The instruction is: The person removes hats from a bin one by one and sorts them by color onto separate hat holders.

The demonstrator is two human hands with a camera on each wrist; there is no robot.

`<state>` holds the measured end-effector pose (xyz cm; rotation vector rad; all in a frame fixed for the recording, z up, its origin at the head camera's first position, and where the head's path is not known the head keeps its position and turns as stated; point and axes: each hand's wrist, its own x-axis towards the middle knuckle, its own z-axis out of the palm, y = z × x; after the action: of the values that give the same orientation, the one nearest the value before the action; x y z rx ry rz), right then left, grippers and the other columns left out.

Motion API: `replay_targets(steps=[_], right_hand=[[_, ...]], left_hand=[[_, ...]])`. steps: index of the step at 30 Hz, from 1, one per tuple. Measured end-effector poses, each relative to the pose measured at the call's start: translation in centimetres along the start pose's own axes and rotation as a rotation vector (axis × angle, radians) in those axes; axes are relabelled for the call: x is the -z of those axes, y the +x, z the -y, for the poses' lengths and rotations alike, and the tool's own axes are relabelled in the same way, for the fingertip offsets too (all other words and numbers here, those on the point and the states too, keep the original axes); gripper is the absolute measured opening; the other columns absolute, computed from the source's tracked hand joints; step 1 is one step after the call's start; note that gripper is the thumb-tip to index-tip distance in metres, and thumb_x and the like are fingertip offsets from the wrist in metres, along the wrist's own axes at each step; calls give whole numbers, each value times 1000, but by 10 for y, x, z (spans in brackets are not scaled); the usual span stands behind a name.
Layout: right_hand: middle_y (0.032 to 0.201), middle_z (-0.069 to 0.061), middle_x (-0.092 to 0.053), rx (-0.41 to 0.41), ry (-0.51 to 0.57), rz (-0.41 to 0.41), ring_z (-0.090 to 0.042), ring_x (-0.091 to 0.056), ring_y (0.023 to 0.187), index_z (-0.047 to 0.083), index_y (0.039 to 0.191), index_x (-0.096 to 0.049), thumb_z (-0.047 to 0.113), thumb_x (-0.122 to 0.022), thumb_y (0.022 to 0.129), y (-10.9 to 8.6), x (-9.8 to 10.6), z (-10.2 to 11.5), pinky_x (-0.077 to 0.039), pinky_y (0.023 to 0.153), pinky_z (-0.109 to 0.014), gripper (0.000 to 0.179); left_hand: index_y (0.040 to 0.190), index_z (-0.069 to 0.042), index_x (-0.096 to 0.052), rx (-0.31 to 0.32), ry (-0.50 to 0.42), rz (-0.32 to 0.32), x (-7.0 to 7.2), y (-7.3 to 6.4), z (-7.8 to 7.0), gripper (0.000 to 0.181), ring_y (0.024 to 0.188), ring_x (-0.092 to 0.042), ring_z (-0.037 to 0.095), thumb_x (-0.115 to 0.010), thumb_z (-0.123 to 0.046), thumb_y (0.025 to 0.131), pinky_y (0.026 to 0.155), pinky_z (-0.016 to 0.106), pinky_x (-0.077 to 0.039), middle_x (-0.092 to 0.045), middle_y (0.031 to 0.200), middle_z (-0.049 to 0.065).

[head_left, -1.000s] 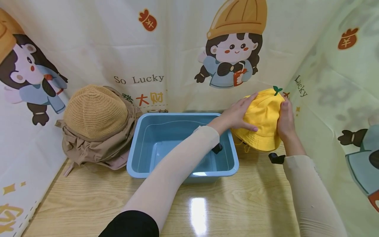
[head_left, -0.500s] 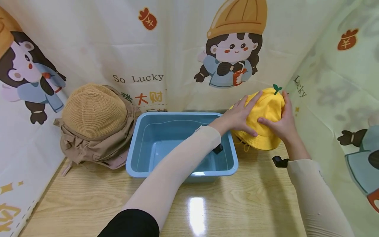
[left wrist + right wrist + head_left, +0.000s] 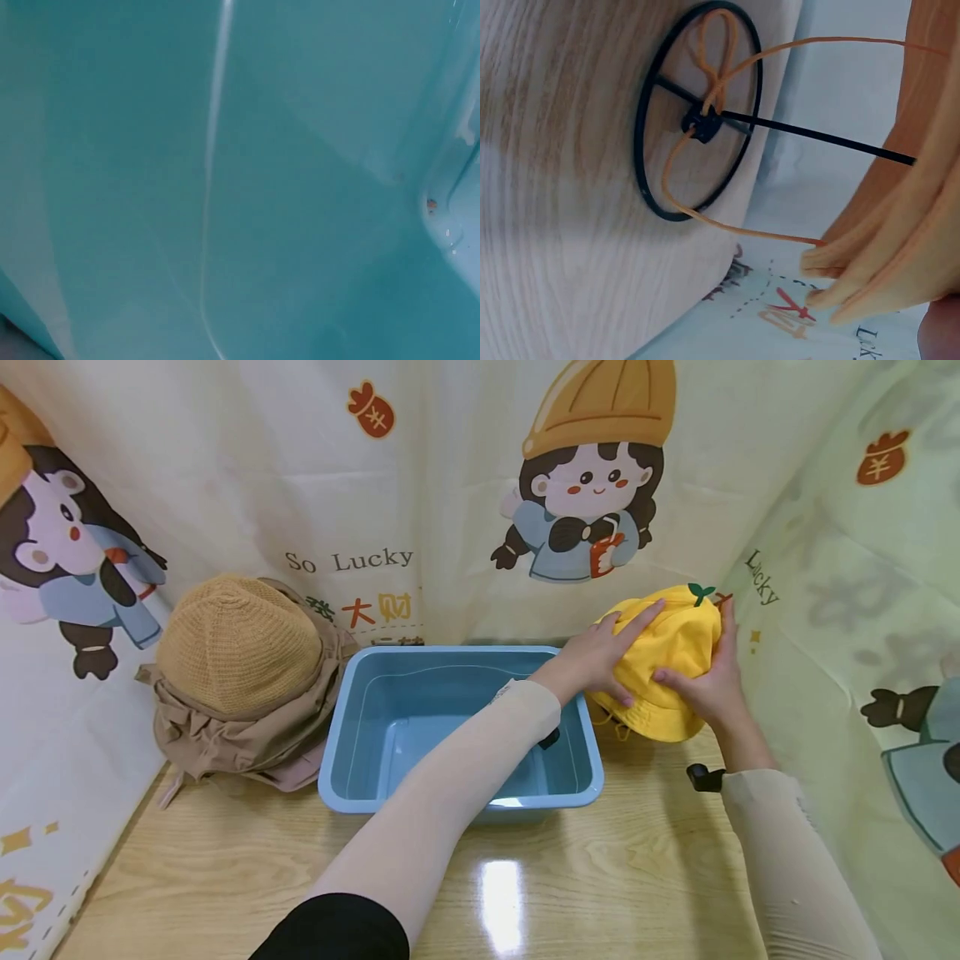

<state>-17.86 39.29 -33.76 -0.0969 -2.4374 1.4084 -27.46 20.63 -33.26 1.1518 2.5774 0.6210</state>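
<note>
A yellow bucket hat (image 3: 660, 643) with a green sprout on its crown sits on a black stand, whose ring base (image 3: 640, 150) shows in the right wrist view. A thin cord (image 3: 825, 39) hangs from the hat, and its loose end lies by the ring. My left hand (image 3: 592, 656) rests against the hat's left side with fingers spread. On the other side, my right hand (image 3: 720, 685) lays its thumb across the front, with straight fingers up the right side. In the left wrist view only the blue basin's wall (image 3: 315, 187) fills the picture.
A blue basin (image 3: 461, 650) stands beside the hat, with my left forearm crossing over it. At the left, a tan knitted hat (image 3: 240, 643) is stacked on a brown fabric hat (image 3: 225, 747). A printed curtain (image 3: 450, 485) encloses the wooden table (image 3: 225, 868).
My right thumb has come from the hat's right edge onto its front. The hat's crown has turned and creased slightly under both hands. The left hand has shifted only a little.
</note>
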Motion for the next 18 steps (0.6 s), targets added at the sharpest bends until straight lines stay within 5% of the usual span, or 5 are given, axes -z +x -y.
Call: replay_targets(steps=[6, 10, 18], right_hand=[[162, -6, -22, -17, 20, -8, -17, -39, 123, 47, 155, 12, 13, -84, 79, -1, -3, -7, -34, 100, -21, 127], [164, -4, -18, -15, -17, 33, -19, -38, 127, 47, 155, 12, 19, -82, 81, 5, 4, -16, -32, 104, -25, 123], [168, 4, -4, 4, 56, 56, -17, -9, 150, 38, 160, -11, 52, -43, 102, 25, 20, -21, -4, 123, -41, 68]], left_hand=[[137, -61, 36, 20, -3, 2, -3, 1, 3, 144, 144, -34, 25, -87, -57, 62, 110, 41, -40, -21, 162, 6], [140, -50, 41, 23, 10, -34, -5, 3, 6, 152, 139, -42, 19, -87, -61, 59, 108, 37, -42, -26, 161, 4], [141, -45, 42, 49, 39, -50, -8, 3, 6, 154, 136, -47, 22, -84, -68, 56, 102, 39, -46, -20, 164, 4]])
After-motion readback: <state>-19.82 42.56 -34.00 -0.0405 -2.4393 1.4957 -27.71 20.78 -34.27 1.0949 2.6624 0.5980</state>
